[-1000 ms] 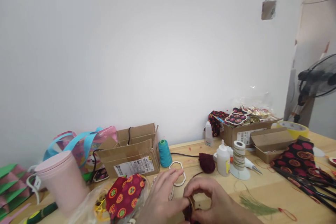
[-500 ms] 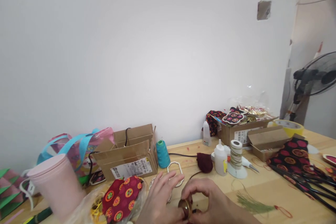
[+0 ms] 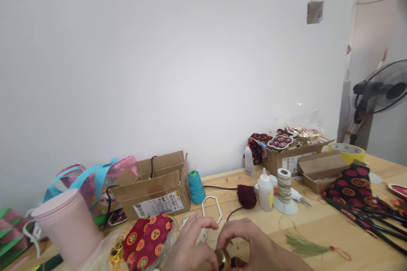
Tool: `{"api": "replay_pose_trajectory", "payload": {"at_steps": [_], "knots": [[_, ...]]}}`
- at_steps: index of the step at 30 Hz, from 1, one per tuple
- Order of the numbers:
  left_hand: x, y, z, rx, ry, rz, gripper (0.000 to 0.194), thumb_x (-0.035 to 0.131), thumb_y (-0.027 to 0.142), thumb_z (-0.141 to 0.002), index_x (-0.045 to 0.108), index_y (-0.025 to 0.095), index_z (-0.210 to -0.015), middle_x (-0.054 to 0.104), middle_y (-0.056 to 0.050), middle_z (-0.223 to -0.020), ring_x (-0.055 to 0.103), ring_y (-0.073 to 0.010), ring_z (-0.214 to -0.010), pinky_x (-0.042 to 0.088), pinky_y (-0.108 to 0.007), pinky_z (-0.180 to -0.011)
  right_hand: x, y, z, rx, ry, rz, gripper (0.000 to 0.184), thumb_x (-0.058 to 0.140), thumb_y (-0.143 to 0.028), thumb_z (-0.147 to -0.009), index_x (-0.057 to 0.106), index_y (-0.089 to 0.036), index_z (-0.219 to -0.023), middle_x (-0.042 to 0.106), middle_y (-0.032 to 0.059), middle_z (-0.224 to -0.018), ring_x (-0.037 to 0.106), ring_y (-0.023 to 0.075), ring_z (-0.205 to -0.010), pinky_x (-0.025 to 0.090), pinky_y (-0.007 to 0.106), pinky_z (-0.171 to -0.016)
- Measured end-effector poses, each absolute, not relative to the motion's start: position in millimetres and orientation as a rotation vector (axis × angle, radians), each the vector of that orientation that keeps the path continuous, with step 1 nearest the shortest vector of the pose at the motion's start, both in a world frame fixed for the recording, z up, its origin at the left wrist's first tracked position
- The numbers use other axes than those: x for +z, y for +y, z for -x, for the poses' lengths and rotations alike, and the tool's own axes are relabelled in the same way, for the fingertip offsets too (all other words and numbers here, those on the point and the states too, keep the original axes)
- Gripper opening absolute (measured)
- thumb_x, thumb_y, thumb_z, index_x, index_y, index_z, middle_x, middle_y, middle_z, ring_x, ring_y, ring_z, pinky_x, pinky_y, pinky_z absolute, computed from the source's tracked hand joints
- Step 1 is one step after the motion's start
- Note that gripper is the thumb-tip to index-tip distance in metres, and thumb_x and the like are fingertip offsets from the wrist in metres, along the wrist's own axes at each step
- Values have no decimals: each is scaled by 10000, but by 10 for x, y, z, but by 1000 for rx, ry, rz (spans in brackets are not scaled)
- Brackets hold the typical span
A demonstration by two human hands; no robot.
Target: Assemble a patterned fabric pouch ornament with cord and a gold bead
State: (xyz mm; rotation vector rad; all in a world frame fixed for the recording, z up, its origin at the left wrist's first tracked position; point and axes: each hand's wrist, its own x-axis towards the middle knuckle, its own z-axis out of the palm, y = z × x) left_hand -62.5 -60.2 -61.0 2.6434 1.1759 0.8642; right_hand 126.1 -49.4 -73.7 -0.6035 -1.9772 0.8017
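At the bottom edge, a small shiny gold-coloured round piece point(image 3: 223, 258) sits between my hands, its lower part cut off by the frame. My left hand point(image 3: 193, 247) has its fingers arched, with the tips against the left side of the piece. From the right, my right hand point(image 3: 251, 243) curls thumb and fingers round it. A scrap of dark patterned fabric point(image 3: 238, 262) shows beneath my right hand. Just beyond the hands lies a white outline frame point(image 3: 219, 209), and dark red yarn point(image 3: 246, 197) rests behind it.
Left of my hands are red patterned fabric point(image 3: 148, 241), a pink lidded cup point(image 3: 68, 226) and an open cardboard box point(image 3: 159, 190). A teal thread cone point(image 3: 196, 188), glue bottle point(image 3: 266, 192), wound spool point(image 3: 284, 186), green tassel point(image 3: 307, 243) and filled box point(image 3: 295, 159) stand or lie about.
My left hand's fingers have bent from stretched to arched, drawing in toward the gold-coloured piece. The piece has shifted slightly down, and my view has turned a little right.
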Motion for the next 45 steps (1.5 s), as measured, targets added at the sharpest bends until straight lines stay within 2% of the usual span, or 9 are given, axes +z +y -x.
{"api": "replay_pose_trajectory", "payload": {"at_steps": [4,8,14,19,25,32,35,38,45], "knots": [[-552,-579,650,760,1031,-2405,81,617,176,-631,658,244,-616,566,-25,-935,525,-185,-899,276,-380,-938,-848,-464,-1225,988,-1892,543,266,658,-169,-557,592,-177,-815,612,11,-768,575,110,-675,460,182,-619],[-547,-532,610,787,959,-2086,32,652,175,-608,647,200,-588,527,-29,-874,536,-166,-813,420,-269,-731,-916,-424,-1192,1194,-1793,525,301,669,-158,-540,566,-158,-822,590,16,-785,568,118,-695,461,225,-659],[-578,-475,544,873,812,-1685,136,714,85,-495,653,195,-547,497,-10,-821,530,-179,-809,403,-302,-735,-871,-391,-1189,1265,-1751,581,346,699,-111,-496,588,-121,-824,601,33,-777,568,135,-716,453,247,-682],[-643,-388,541,957,712,-1448,59,697,147,-542,650,179,-527,557,-13,-734,529,-154,-722,405,-262,-658,-851,-410,-1199,1228,-1801,588,321,622,-34,-501,592,-106,-812,599,47,-794,564,142,-702,457,261,-673],[-686,-326,436,1160,1130,-1434,82,661,211,-587,634,137,-564,612,-13,-568,531,-129,-569,407,-214,-566,-913,-358,-1177,1213,-1742,588,332,538,-11,-560,536,-156,-859,564,-13,-735,529,100,-647,439,225,-624],[-902,-280,358,1453,1217,-1137,196,693,295,-535,586,135,-571,585,25,-521,524,-108,-529,413,-178,-511,-1079,-286,-1084,1257,-1653,649,495,661,-90,-538,487,-184,-992,557,-31,-723,527,109,-652,432,233,-640],[-1029,-249,407,1481,1196,-1033,225,698,316,-529,586,138,-606,595,29,-530,523,-100,-515,415,-175,-495,-1106,-320,-1036,1337,-1630,743,298,635,-158,-592,541,-162,-876,582,-8,-718,546,125,-683,429,229,-633],[-1073,-237,458,1516,1210,-982,253,700,335,-521,600,139,-647,604,31,-526,533,-101,-521,421,-169,-493,-1110,-346,-1007,1475,-1550,822,74,539,-211,-683,554,-145,-713,556,-27,-578,534,95,-522,413,203,-526],[-1046,-264,508,1595,1333,-1116,227,710,311,-498,618,138,-614,643,4,-575,567,-131,-578,447,-183,-535,-1058,-337,-1055,1389,-1534,923,98,482,-212,-699,513,-138,-641,484,-53,-531,467,62,-408,341,162,-404]]}}
